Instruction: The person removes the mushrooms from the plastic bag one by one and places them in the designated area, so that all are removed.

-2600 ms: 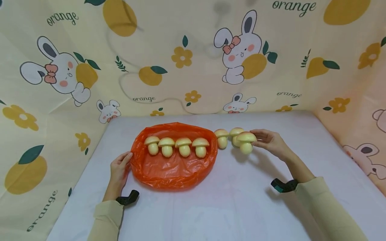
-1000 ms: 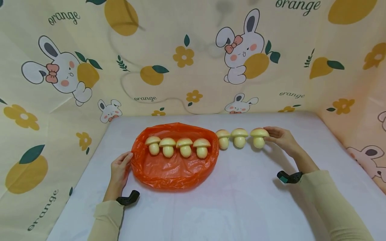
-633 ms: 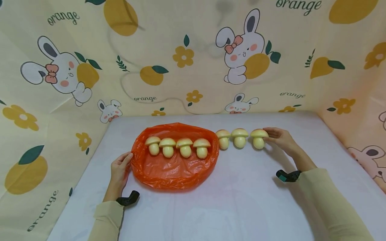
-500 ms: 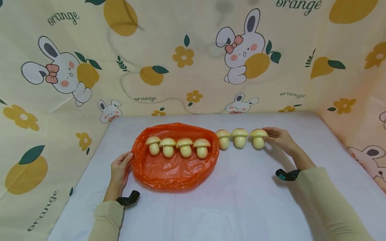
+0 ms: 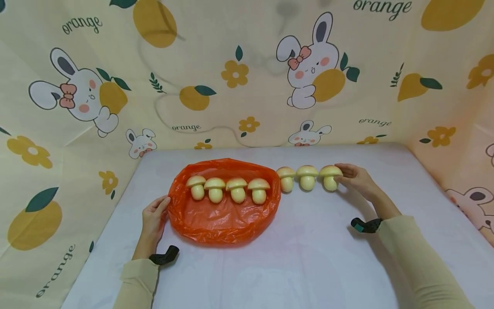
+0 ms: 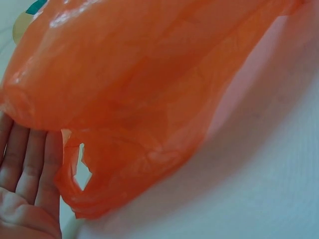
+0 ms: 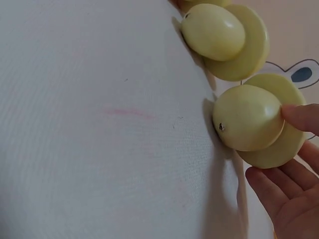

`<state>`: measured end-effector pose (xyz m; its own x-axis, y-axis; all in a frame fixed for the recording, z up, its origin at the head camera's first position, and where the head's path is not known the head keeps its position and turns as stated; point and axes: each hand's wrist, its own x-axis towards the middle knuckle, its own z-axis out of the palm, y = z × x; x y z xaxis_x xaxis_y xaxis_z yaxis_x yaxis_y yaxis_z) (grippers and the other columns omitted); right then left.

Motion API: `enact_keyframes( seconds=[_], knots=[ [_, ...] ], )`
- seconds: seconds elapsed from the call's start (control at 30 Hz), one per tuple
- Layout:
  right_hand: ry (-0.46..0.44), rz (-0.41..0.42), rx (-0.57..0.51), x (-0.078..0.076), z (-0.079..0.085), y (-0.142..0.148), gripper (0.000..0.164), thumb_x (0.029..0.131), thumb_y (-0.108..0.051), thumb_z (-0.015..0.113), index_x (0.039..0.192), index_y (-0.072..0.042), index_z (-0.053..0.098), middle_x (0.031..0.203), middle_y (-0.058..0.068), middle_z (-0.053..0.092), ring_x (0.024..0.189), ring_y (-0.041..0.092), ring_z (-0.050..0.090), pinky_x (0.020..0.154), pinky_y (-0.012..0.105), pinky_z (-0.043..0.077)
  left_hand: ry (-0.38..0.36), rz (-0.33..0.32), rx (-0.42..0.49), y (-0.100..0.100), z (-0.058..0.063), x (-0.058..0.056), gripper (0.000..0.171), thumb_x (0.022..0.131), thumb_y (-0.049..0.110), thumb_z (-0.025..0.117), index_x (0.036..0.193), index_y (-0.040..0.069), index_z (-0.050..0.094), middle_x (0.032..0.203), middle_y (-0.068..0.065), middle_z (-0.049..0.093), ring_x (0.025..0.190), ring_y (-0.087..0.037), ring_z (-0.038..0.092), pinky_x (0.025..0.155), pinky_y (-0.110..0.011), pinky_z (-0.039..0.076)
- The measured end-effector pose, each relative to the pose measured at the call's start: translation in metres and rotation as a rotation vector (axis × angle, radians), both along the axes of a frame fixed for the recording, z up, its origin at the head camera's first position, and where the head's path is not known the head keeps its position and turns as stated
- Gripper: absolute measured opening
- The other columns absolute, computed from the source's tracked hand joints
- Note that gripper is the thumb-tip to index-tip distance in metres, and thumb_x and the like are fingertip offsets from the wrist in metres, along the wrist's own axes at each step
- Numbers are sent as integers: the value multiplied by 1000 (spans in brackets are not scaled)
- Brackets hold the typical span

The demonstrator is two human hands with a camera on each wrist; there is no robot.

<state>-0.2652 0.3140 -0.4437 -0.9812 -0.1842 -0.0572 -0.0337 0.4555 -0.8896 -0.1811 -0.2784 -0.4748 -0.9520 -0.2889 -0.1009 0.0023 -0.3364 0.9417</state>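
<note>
Toy mushroom [image 5: 330, 178], gripped between the thumb and fingers of the right hand [image 5: 356, 180], has moved to three o'clock of two other mushrooms [image 5: 307, 178], making three in line beside the orange bag [image 5: 220, 237]; the left hand [image 5: 153, 216] pinches the bag's nine-o'clock edge.

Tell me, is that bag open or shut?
Open. The head view shows the orange bag with its mouth spread wide and four mushroom-shaped pieces visible inside.
</note>
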Motion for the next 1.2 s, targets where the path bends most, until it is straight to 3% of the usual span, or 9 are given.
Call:
enact_keyframes(
  seconds=[0.1,0.23,0.3,0.53,0.63,0.73,0.83,1.07,1.2],
  knots=[
    [1,2,22,0,0,0,65,93,-23,64,142,8,36,122,-12,62,93,-24,50,82,0,42,15,-1,-5,0,-1,0,23,92,10,63,78,25,74,73,13,71,66,1,63,63,-12,53],
    [-24,1,73,1,2,-1,68,94,-28,62,147,2,31,147,25,44,92,-25,45,82,-1,40,23,-4,-13,1,-1,-1,22,92,11,64,78,25,74,73,13,72,67,1,63,63,-12,53],
    [-37,1,91,0,3,-2,70,94,-30,62,149,-1,29,150,29,38,92,-25,44,81,-1,39,25,-4,-9,1,-1,-1,22,92,11,64,78,25,74,74,13,72,67,1,63,64,-12,54],
    [-21,-26,128,5,7,-1,68,95,-32,61,147,1,32,148,29,40,93,-24,42,81,-1,38,8,-4,2,0,-1,-1,23,92,10,63,78,25,74,74,13,71,68,1,63,66,-12,54],
    [15,-42,118,8,9,1,65,95,-31,60,145,3,35,145,21,48,94,-24,45,81,-2,40,-2,1,4,0,0,0,23,92,11,63,78,25,74,74,13,71,69,1,63,66,-12,54],
    [53,-57,84,11,12,4,64,95,-29,61,142,6,38,131,-4,60,96,-23,49,81,-2,41,-7,2,2,0,0,0,23,92,11,63,78,25,74,73,13,71,68,1,62,65,-12,54],
    [75,-75,56,14,15,5,63,94,-28,62,141,8,39,113,-28,56,96,-23,51,80,-2,41,-9,-2,5,0,1,0,23,92,11,63,78,25,74,74,13,71,68,1,63,66,-12,54],
    [114,-130,22,19,22,2,57,93,-24,64,137,7,43,99,-38,53,91,-24,52,77,-2,43,-11,-4,7,0,1,1,22,92,11,63,79,25,74,75,13,72,70,0,63,68,-12,55],
    [128,-146,-59,26,29,-7,39,92,-20,65,127,-6,54,94,-40,57,89,-23,56,77,-2,45,-5,-3,8,-1,1,0,23,92,10,62,78,24,74,74,13,71,67,0,62,65,-12,54]
  ],
)
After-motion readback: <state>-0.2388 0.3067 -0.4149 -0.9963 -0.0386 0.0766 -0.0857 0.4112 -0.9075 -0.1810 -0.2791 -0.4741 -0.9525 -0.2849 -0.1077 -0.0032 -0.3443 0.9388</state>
